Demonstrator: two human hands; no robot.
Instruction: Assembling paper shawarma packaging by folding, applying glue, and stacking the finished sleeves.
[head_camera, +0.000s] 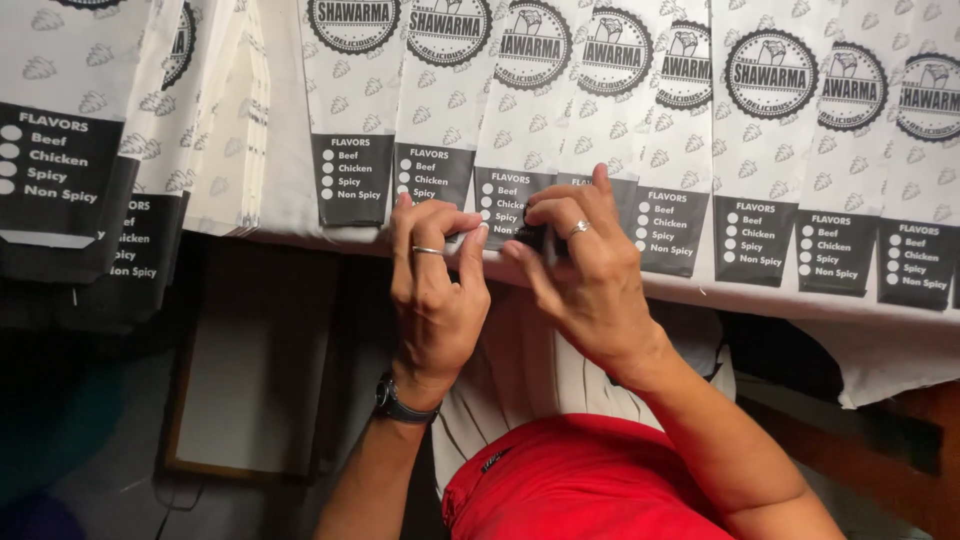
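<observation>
The fingers of the left hand are curled together, thumb and forefinger tips pinching the black lower edge of one paper bag in the row. The fingers of the right hand are bent and pressed close on the same edge just beside them, thumb underneath; whether something small and dark is held between them cannot be told. Each hand wears a ring, and the left wrist carries a dark watch.

That bag lies near the middle of a long overlapping row of white bags with round black stamps and black bottom panels, spread along the front of a white-covered surface. Its lower end sits right at the surface's front edge, over the person's lap, where a red garment and some striped cloth show. A stack of folded bags lies to the left, with more bags beyond it hanging over the edge.

The likely trouble is the overlap: a pull on this one edge could drag the neighbours out of line or tip several off the front. Thin paper pinched this tightly could also crease or tear at the fold. With both hands crowded on one spot, a slip of the thumb could let the bag slide down into the lap.
</observation>
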